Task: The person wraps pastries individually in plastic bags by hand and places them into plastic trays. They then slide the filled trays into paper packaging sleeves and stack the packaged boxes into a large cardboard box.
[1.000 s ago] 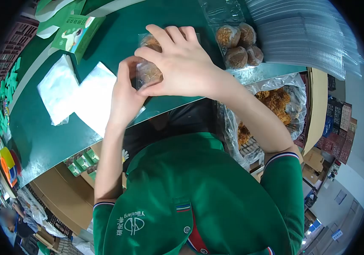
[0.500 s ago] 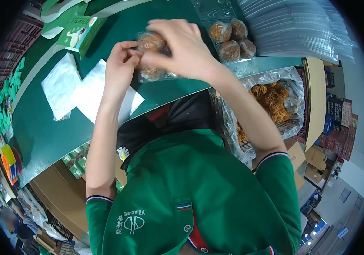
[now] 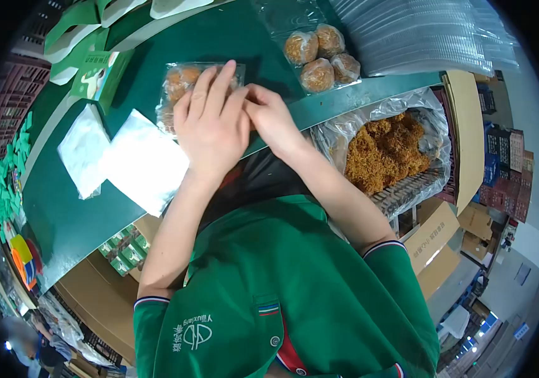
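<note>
1. Clear pack (image 3: 180, 78) of brown balls, head view: on the worktop (image 3: 52, 230), partly hidden by the left hand (image 3: 211, 129), fingers stretched out over it.
2. Right hand (image 3: 270, 117) curls beside its edge; I cannot tell whether it grips.
3. Around: four-ball pack (image 3: 321, 58), stacked clear trays (image 3: 414, 41), white sheets (image 3: 146, 165), green box (image 3: 98, 77).

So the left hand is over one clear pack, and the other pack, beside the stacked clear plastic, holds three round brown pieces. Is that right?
Not quite: the other pack holds four round brown pieces, as the head view shows. It does lie beside the stacked clear plastic, and the left hand is over one clear pack.
</note>
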The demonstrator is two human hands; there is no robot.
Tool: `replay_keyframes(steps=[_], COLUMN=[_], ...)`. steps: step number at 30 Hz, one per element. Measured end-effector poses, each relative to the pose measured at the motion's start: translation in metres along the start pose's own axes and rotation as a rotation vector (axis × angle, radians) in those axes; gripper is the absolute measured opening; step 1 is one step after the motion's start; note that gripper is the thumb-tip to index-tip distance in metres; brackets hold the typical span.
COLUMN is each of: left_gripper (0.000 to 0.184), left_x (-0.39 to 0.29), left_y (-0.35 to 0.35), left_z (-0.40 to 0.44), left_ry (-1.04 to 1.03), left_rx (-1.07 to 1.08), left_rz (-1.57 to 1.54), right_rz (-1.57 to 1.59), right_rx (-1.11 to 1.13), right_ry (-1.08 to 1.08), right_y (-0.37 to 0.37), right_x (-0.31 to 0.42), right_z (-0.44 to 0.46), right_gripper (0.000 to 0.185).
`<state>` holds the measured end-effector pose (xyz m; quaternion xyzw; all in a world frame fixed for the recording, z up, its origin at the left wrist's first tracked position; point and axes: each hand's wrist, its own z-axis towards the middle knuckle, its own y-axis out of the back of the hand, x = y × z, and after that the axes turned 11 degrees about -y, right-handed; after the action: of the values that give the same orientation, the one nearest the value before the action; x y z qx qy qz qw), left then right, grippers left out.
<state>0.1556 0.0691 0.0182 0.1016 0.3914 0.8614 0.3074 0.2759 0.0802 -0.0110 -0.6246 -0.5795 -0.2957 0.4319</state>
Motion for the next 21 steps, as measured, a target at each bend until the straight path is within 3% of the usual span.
replay_keyframes(steps=[5, 6, 9, 12, 13, 16, 17, 19, 21], left_gripper=[0.02, 0.02, 0.02, 0.02, 0.021, 0.027, 0.033, 0.048, 0.055], left_x=[0.004, 0.008, 0.034, 0.058, 0.053, 0.014, -0.005, -0.023, -0.025], left_y=[-0.008, -0.004, 0.002, 0.007, 0.007, 0.003, -0.002, -0.025, -0.035], left_z=[-0.007, -0.004, -0.002, 0.005, 0.006, 0.011, 0.013, 0.009, 0.005], left_ry=[-0.02, -0.014, 0.023, 0.087, 0.104, 0.131, 0.14, 0.364, 0.376], left_rx=[-0.067, -0.04, 0.002, 0.019, 0.017, 0.079, 0.143, 0.188, 0.15], left_rz=[-0.016, -0.014, 0.064, 0.181, 0.013, -0.432, -0.537, -0.76, -0.735], right_rz=[-0.145, -0.131, -0.571, -0.716, -0.815, -0.2, -0.132, -0.002, 0.021], right_rx=[-0.057, 0.05, -0.349, -0.685, -0.785, -0.546, -0.544, -0.525, -0.37], right_ry=[0.103, -0.102, 0.613, 0.619, 0.563, 0.292, 0.329, 0.408, 0.285], right_y=[-0.002, 0.003, 0.034, 0.108, 0.126, 0.135, 0.134, 0.133, 0.138], right_x=[-0.006, 0.008, 0.027, 0.043, 0.043, 0.032, 0.028, 0.022, 0.022], right_z=[-0.002, -0.011, -0.039, -0.055, -0.053, -0.035, -0.03, -0.015, -0.01], right_gripper=[0.019, 0.017, 0.016, 0.024, 0.029, 0.042, 0.044, 0.05, 0.047])
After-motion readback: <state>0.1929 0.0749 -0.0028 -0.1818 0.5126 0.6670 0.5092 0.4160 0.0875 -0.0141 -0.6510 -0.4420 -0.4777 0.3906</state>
